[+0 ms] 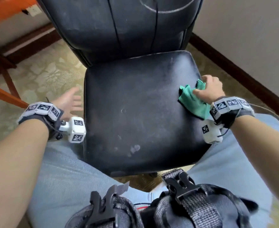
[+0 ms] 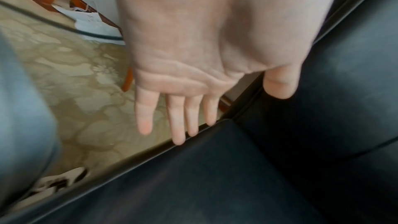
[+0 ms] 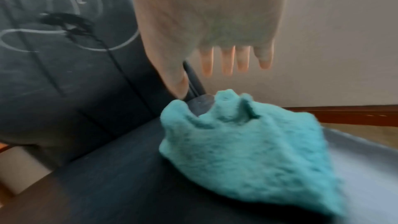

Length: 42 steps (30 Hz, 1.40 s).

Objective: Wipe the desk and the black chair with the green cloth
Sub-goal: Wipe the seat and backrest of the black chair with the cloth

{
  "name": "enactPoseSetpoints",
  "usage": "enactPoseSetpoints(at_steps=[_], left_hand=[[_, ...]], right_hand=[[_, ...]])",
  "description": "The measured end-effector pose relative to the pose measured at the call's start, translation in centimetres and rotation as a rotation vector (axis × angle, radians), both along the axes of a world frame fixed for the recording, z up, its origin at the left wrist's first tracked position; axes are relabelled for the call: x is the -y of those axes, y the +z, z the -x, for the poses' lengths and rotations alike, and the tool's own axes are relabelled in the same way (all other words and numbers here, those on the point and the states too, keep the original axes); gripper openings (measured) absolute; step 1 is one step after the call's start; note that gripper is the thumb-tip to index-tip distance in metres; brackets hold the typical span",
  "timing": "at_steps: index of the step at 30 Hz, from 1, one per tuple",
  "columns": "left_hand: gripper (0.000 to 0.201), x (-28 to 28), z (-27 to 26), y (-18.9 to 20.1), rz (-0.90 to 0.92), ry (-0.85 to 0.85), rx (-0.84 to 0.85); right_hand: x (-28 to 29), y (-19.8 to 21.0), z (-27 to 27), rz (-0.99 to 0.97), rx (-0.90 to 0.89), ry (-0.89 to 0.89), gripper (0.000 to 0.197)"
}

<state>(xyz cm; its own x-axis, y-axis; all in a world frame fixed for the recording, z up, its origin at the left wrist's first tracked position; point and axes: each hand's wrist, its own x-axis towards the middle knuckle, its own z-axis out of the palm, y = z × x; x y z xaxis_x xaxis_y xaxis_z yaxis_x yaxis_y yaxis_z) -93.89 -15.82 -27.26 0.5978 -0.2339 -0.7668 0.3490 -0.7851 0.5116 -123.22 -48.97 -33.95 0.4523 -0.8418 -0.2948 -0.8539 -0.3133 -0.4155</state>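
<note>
Head view is showing the right hand [image 1: 208, 89] seemingly pinching the cloth [image 1: 193, 102] on the chair [image 1: 135, 112]; wrist view is showing straight fingers [image 3: 226, 60] above it. Left hand [image 2: 193, 48] is hovering open.

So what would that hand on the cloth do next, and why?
Probably sweep the green cloth leftward across the seat. The right hand has it at the seat's right edge, and dusty smears show in the middle and front. The left hand hangs open beside the seat.
</note>
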Motion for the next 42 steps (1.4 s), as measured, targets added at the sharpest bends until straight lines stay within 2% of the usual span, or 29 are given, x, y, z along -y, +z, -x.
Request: enactPoseSetpoints(at_steps=[1, 3, 7, 10, 13, 15, 20, 25, 27, 28, 31, 32, 34, 36, 38, 42], left_hand=[[0.065, 1.1, -0.4, 1.0, 0.044, -0.024, -0.005], [0.058, 3.1, -0.8, 3.3, 0.102, -0.084, 0.019], [0.039, 6.7, -1.4, 7.8, 0.163, -0.138, 0.146], [0.042, 8.6, -1.4, 10.6, 0.191, -0.207, 0.214], [0.033, 10.1, -1.2, 13.0, 0.185, -0.281, 0.294], [0.027, 11.0, -0.9, 14.4, 0.199, -0.321, 0.34], [0.034, 13.2, -1.0, 18.6, 0.246, -0.39, 0.463], [0.027, 15.9, -2.5, 23.5, 0.283, -0.359, 0.632], [0.015, 16.5, -3.1, 25.2, 0.277, -0.41, 0.744], [0.017, 16.7, -3.4, 26.1, 0.283, -0.457, 0.819], [0.024, 17.1, -4.7, 28.2, 0.293, -0.515, 1.036], [0.026, 17.3, -5.2, 28.8, 0.284, -0.518, 1.087], [0.032, 17.7, -6.7, 29.6, 0.221, -0.531, 1.205], [0.04, 18.2, -8.1, 30.3, 0.116, -0.577, 1.366], [0.045, 18.5, -9.3, 31.2, 0.038, -0.601, 1.515], [0.057, 19.1, -11.7, 32.8, -0.095, -0.563, 1.674]], right_hand=[[-0.5, -0.1, -0.5, -0.034, -0.111, 0.099, 0.083], [-1.8, -0.8, -1.4, -0.047, -0.3, 0.163, 0.091], [-3.0, -1.2, -1.9, 0.011, -0.34, 0.102, 0.082], [-3.0, -0.7, -1.6, 0.064, -0.332, 0.117, 0.062], [-3.3, -0.4, -1.5, 0.225, -0.309, 0.147, 0.033], [-3.1, 0.5, -1.8, 0.181, -0.207, 0.069, 0.027], [-0.7, 6.1, -3.5, 0.046, 0.214, -0.243, 0.013], [1.5, 14.2, -7.4, -0.063, 0.671, -0.329, 0.01], [2.2, 17.4, -9.5, -0.163, 0.853, -0.378, 0.009], [2.6, 19.0, -10.5, -0.207, 0.947, -0.4, 0.008], [3.6, 23.5, -13.3, -0.292, 1.12, -0.425, 0.029], [3.9, 24.9, -14.3, -0.309, 1.18, -0.452, 0.029], [4.0, 27.5, -16.3, -0.282, 1.303, -0.522, 0.011], [3.9, 30.2, -18.6, -0.092, 1.305, -0.515, 0.008], [4.1, 33.2, -20.6, 0.108, 1.252, -0.442, 0.02], [5.2, 37.9, -23.6, 0.332, 1.137, -0.343, 0.027]])
